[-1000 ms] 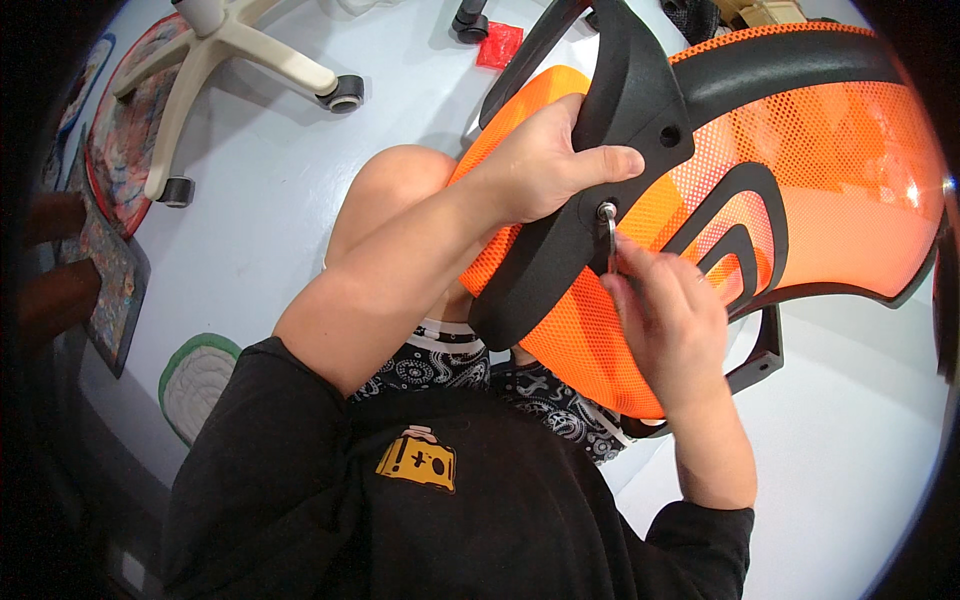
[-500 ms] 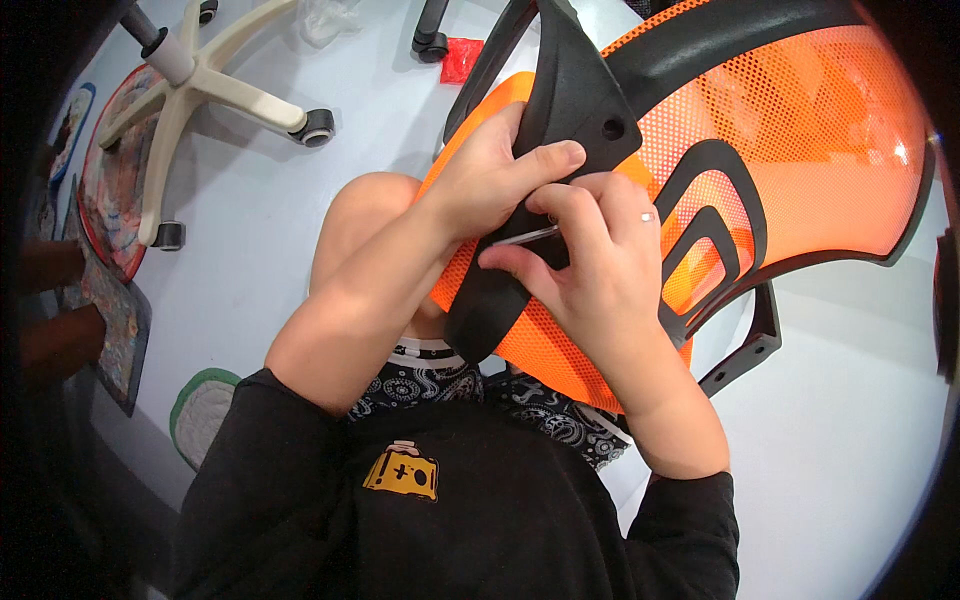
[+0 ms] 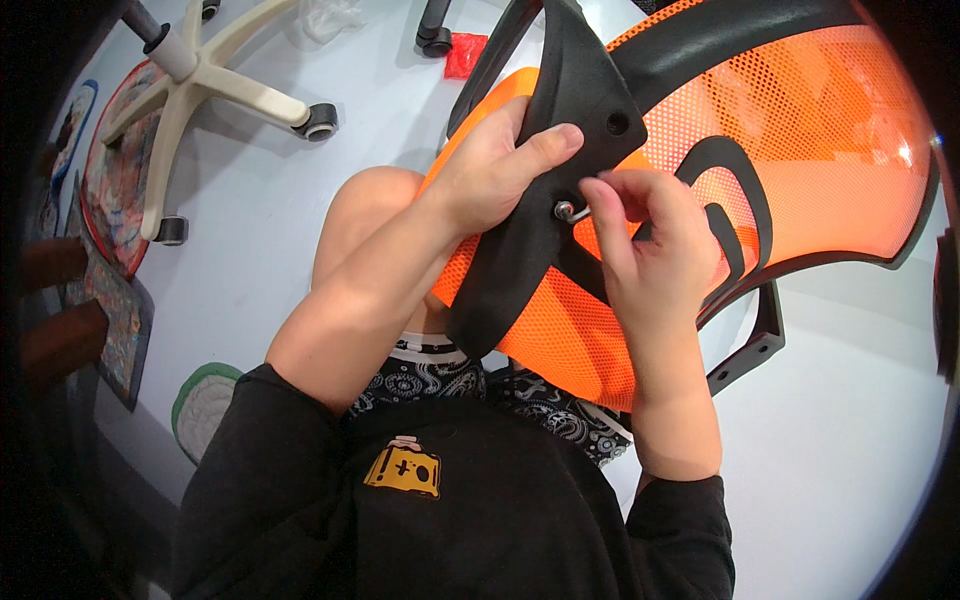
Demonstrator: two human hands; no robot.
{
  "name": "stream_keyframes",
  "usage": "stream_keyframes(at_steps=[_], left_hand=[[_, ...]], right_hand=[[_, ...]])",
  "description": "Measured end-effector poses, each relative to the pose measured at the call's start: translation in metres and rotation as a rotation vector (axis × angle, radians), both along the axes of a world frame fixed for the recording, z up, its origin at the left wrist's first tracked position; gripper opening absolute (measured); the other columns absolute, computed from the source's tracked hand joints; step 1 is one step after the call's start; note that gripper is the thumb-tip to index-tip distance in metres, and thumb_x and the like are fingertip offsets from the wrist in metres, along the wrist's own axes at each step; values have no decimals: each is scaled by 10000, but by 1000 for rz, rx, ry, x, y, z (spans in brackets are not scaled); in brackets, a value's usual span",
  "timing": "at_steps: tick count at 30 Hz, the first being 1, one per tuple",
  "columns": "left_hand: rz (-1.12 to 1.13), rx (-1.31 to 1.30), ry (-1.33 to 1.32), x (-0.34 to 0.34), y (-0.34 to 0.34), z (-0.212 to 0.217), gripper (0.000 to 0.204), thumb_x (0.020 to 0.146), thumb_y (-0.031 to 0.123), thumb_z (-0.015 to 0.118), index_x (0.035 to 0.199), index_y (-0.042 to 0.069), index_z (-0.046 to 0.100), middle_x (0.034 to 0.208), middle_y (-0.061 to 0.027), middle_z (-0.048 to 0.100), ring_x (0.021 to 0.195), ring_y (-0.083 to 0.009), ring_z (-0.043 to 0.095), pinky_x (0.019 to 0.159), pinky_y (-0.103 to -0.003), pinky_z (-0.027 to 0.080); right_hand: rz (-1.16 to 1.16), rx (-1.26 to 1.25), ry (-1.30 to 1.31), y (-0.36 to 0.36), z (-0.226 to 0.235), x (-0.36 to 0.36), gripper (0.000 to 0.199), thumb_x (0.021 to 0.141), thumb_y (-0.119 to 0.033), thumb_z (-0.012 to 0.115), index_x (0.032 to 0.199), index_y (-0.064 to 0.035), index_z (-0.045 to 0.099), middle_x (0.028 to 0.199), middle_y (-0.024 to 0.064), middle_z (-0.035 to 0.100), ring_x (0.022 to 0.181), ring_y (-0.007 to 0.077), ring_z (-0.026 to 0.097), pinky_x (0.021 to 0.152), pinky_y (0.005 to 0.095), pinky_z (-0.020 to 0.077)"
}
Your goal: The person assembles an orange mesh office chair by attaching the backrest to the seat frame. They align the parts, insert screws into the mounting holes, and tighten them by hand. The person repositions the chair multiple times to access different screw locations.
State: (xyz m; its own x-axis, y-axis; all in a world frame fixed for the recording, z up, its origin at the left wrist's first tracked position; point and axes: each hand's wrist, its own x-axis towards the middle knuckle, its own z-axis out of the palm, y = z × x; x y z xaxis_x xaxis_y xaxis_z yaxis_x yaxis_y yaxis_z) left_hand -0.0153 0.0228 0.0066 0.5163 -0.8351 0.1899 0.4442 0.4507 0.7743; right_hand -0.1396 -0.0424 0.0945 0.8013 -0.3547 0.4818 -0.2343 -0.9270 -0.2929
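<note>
Head view. The left hand (image 3: 500, 170) grips the black bracket (image 3: 540, 220), palm on its left edge, thumb laid across its face toward the centre. The bracket runs from the top of the frame down to the person's lap and lies against the orange mesh backrest (image 3: 800, 130), which fills the upper right of the view. A round hole shows in the bracket just above the thumb tip.

The right hand (image 3: 650, 250) is closed in a pinch on a small metal bolt (image 3: 568, 211), which sits at the bracket's face just right of the left thumb. Fingers curl above and beside the bolt; whether it is seated in a hole cannot be told.

The backrest rests across the person's lap, over a bare knee (image 3: 370, 215) and patterned shorts (image 3: 540, 400). A black armrest piece (image 3: 755, 345) projects below the backrest at right.

On the pale floor (image 3: 260, 210) at upper left lies a cream five-star base (image 3: 200, 85) with black casters. A small red object (image 3: 465, 55) lies near the top edge, just beside a black caster (image 3: 435, 38). Coloured mats (image 3: 110, 190) lie at far left.
</note>
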Motion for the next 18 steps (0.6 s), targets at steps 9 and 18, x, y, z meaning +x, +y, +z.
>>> stream_keyframes(at_steps=[9,18], left_hand=[[12,2,12,0,-1,0,450,912,273,602,1181,-74,505,1064,-119,633,941,-145,620,803,-261,515],[-55,17,-6,2,0,-7,434,960,272,527,1266,-29,461,1172,-105,595,1031,-153,590,874,-290,492]], right_hand=[[46,-36,146,20,-7,-46,220,729,-51,713,942,-96,685,814,26,623,740,189,577,676,320,383],[85,0,80,24,-19,-25,369,623,-233,821,933,-126,652,789,-1,543,745,197,541,676,336,363]])
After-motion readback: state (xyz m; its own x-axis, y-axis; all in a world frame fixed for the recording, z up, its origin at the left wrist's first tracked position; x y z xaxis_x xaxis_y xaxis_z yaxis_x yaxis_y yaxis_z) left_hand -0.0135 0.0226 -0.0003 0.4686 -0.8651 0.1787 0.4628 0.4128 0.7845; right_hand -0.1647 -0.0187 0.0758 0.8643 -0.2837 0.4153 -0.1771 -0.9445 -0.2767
